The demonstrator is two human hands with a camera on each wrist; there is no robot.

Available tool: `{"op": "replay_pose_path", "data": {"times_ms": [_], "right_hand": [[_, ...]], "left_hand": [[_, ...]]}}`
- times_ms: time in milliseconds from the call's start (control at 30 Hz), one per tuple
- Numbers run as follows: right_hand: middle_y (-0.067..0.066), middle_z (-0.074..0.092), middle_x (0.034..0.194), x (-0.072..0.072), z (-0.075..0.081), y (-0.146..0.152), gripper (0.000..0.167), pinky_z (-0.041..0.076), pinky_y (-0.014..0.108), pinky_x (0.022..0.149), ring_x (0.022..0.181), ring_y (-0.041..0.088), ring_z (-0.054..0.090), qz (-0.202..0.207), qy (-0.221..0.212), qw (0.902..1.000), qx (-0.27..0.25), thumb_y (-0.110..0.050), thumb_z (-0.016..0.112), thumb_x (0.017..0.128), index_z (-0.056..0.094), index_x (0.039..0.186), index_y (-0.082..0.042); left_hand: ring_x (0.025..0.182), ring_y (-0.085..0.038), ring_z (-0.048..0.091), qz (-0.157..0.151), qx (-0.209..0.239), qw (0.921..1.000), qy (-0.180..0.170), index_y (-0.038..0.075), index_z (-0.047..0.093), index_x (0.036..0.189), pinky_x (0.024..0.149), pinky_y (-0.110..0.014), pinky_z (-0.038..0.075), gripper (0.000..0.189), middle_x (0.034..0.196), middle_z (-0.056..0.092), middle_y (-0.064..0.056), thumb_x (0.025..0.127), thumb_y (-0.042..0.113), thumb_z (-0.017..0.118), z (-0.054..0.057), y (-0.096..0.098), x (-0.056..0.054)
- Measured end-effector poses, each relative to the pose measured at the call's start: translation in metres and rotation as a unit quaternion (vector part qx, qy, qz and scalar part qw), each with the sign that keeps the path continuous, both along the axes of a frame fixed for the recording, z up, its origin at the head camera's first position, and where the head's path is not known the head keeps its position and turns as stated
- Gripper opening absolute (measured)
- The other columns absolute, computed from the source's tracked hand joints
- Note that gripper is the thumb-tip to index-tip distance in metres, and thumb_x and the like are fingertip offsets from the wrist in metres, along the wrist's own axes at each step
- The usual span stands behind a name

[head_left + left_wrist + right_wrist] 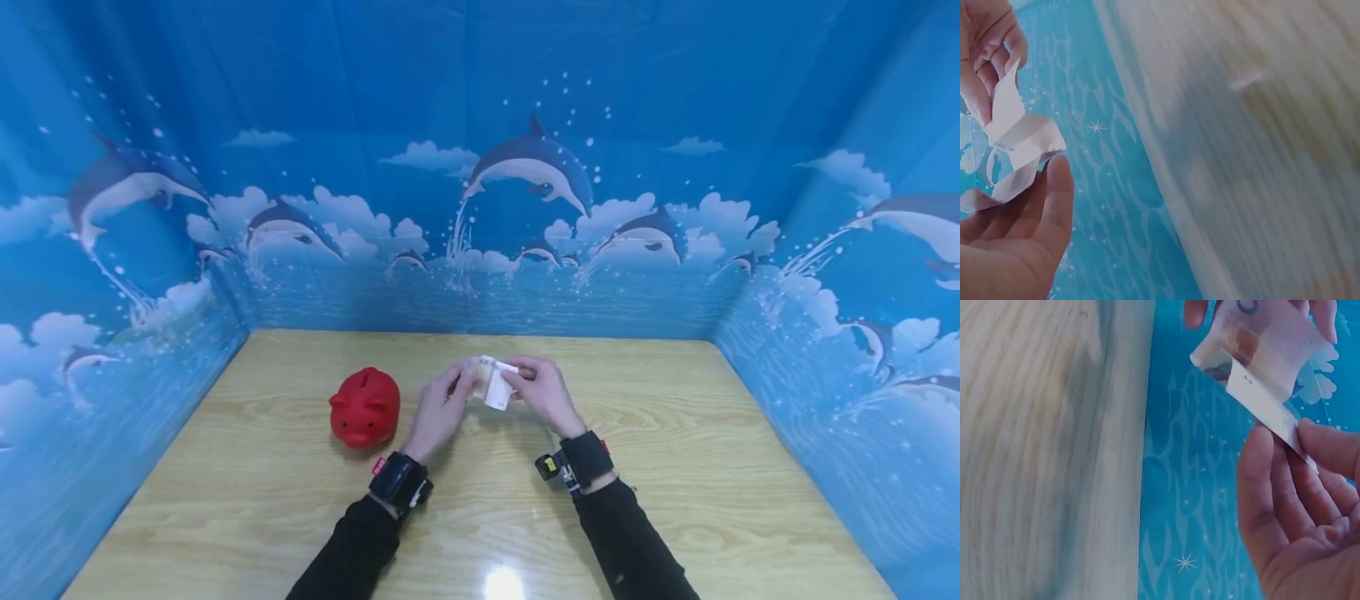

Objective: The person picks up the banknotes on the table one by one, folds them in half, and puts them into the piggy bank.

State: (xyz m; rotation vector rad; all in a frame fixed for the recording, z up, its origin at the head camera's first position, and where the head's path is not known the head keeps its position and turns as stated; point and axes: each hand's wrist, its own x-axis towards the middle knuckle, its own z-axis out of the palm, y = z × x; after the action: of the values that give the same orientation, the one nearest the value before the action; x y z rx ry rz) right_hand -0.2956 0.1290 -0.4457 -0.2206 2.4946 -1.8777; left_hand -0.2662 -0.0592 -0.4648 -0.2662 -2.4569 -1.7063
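Observation:
A creased, partly folded banknote (497,388) is held above the table between both hands. My left hand (439,410) pinches its left end between thumb and fingers. On the other side, my right hand (546,392) pinches the right end. In the left wrist view the banknote (1027,132) bends in several zigzag folds. The right wrist view shows a pale folded flap of the banknote (1263,403) under the right thumb, with a pinkish, orange-brown printed part beyond it. A red piggy bank (365,410) stands on the table left of my left hand, its top slot visible.
The wood-grain table (712,483) is enclosed at the back and both sides by a blue curtain (360,100) printed with dolphins. Black bands with small cameras are strapped to both wrists.

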Motion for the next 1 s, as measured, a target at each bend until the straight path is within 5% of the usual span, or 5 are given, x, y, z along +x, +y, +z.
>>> {"op": "replay_pose_path", "data": {"times_ms": [133,267,367,467,1000], "right_hand": [[0.025,0.071,0.104,0.001,0.001,-0.003,0.029,0.060,0.045,0.075,0.078,0.020,0.070,-0.003,-0.010,0.9997,-0.022,-0.004,0.061,0.094,0.064,0.122,0.004],[0.025,0.070,0.108,0.003,0.003,-0.005,0.030,0.060,0.041,0.076,0.084,0.024,0.071,0.005,-0.018,0.9990,-0.041,-0.003,0.058,0.096,0.062,0.124,0.004],[0.025,0.069,0.112,0.004,0.004,-0.008,0.029,0.060,0.043,0.079,0.089,0.025,0.071,0.011,-0.018,0.9983,-0.054,-0.003,0.057,0.097,0.062,0.125,0.003],[0.026,0.068,0.114,0.005,0.004,-0.010,0.030,0.059,0.045,0.081,0.093,0.026,0.070,0.019,-0.010,0.9973,-0.070,-0.002,0.055,0.098,0.061,0.126,0.004],[0.024,0.063,0.124,0.011,0.009,-0.019,0.034,0.058,0.040,0.086,0.104,0.032,0.067,0.074,0.009,0.9909,-0.112,-0.012,0.043,0.105,0.056,0.132,0.003]], "left_hand": [[0.077,-0.035,0.059,-0.022,0.018,0.9992,-0.029,0.031,0.050,0.143,0.060,-0.031,0.047,0.051,0.112,0.068,-0.013,0.102,0.056,0.033,-0.001,0.000,0.001],[0.100,-0.036,0.065,-0.022,0.020,0.9992,-0.026,0.028,0.046,0.146,0.079,-0.044,0.055,0.050,0.134,0.062,-0.008,0.103,0.052,0.034,-0.002,0.002,0.002],[0.127,-0.029,0.055,-0.020,0.010,0.9997,-0.012,0.024,0.043,0.148,0.104,-0.049,0.046,0.047,0.144,0.054,-0.006,0.105,0.042,0.037,-0.003,0.005,0.002],[0.133,-0.028,0.050,-0.021,0.004,0.9998,-0.003,0.023,0.043,0.148,0.108,-0.049,0.042,0.044,0.147,0.050,-0.007,0.106,0.034,0.040,-0.003,0.008,0.003],[0.123,-0.022,0.055,-0.009,-0.030,0.9986,0.043,0.025,0.043,0.149,0.086,-0.038,0.054,0.045,0.148,0.049,-0.003,0.104,0.031,0.047,-0.005,0.012,0.002]]}}
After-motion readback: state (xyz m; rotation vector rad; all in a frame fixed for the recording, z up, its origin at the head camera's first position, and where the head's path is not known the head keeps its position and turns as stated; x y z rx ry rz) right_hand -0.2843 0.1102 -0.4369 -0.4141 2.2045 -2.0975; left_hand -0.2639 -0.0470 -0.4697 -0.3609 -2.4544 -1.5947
